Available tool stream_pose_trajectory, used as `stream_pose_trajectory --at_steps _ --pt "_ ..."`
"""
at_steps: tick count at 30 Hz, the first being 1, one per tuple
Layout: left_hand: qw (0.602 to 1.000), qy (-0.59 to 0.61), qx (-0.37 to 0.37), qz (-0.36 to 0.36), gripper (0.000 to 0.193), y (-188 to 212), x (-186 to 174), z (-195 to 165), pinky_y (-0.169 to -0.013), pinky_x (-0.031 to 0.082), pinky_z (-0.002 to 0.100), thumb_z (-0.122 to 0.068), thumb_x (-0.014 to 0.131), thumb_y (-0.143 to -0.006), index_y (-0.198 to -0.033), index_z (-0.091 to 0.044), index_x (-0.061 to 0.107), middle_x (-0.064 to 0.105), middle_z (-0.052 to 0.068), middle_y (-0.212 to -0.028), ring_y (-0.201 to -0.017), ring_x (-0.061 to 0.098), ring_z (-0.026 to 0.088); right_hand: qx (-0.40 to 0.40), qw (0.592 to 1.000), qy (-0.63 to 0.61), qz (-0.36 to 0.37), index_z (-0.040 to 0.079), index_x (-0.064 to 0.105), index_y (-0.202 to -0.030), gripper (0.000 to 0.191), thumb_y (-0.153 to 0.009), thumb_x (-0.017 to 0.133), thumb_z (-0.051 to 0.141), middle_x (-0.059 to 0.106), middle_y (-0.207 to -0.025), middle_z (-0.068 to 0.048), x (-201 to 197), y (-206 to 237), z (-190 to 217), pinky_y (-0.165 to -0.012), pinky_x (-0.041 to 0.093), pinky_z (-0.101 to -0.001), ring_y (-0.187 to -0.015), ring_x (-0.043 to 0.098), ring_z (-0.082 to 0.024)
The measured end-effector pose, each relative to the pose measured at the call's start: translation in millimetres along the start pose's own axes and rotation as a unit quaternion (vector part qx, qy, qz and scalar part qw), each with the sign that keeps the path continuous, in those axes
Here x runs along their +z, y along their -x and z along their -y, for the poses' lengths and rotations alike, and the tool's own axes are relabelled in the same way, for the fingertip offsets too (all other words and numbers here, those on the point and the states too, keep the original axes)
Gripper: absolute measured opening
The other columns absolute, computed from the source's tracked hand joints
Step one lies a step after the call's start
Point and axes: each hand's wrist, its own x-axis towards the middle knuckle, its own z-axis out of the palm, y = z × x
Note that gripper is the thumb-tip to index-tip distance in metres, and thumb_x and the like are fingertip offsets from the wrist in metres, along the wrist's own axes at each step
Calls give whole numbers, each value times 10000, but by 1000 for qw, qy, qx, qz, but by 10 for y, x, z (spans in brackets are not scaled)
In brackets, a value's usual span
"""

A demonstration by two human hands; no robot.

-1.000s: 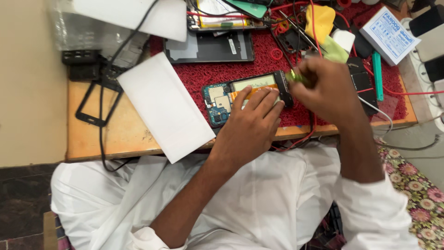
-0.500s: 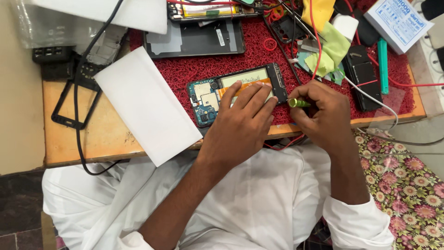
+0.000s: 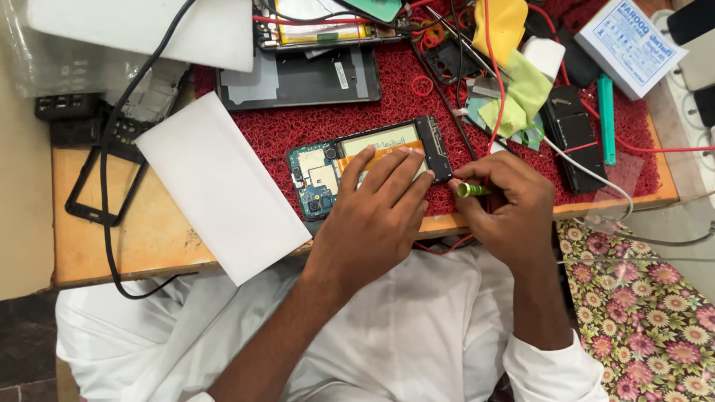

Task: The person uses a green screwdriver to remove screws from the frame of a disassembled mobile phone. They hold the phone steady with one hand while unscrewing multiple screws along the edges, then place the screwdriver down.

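On the red mat (image 3: pixel 521 141) of the bench (image 3: pixel 149 238), the left hand (image 3: pixel 372 216) presses flat and open on the opened phone (image 3: pixel 369 164), light and fragile, best held at its edges, while the right hand (image 3: pixel 510 205) grips a green screwdriver (image 3: pixel 471 190).

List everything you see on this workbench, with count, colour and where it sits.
opened phone: one, green board showing, middle of the mat under the left hand
red mat: one, covers the bench's right part
wooden bench: one, tan, under everything
white sheet: one, left of the phone
black phone frame: one, far left
dark back cover: one, above the phone
white box: one, blue print, top right
green cloth: one, upper right
black battery: one, right
screwdriver: one, green handle, in the right hand
left hand: pressing on the phone
right hand: gripping the screwdriver
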Motion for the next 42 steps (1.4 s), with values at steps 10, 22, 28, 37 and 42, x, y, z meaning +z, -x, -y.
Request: stream_pose_trajectory --at_steps 10,22,28,37,42 --pt "1000 1 -3 0 348 -10 13 -10 -1203 362 521 -188 685 -967 -1262 -4 672 611 139 -1393 -1350 536 278 -56 996 55 37 44 751 -1034 269 -782 782 -43 704 -985 -75 -79 -56 32 -639 535 -283 -746 693 -166" --pt "1000 3 -5 0 330 24 44 -1 -1211 351 530 -189 664 -995 -1268 -4 674 605 139 -1401 -1368 530 282 -65 990 33 124 0 690 -1028 282 -765 734 -93 675 -1019 -94 -179 -176 -2 -691 544 -295 -781 681 -190" --pt "1000 0 -3 -5 310 58 75 15 -1217 350 536 -185 658 -1015 -1268 -6 670 605 137 -1401 -1371 534 282 -145 979 52 133 -26 665 -1117 239 -896 727 -95 672 -1114 -136 -267 -202 -111 -799 543 -325 -897 694 -246" --pt "1000 -4 -1 -6 306 73 99 24 -1221 343 539 -187 655 -1027 -1272 -4 667 604 144 -1400 -1368 537 277 -149 981 69 106 -36 673 -1086 185 -934 770 -78 689 -1070 -133 -191 -128 -174 -760 558 -288 -910 711 -228" --pt "1000 -5 1 -4 309 87 108 29 -1225 340 535 -193 653 -1035 -1276 0 664 603 148 -1400 -1376 536 282 -111 987 47 104 -33 709 -1068 141 -956 788 -65 704 -1019 -115 -183 -133 -160 -697 531 -253 -804 698 -166"
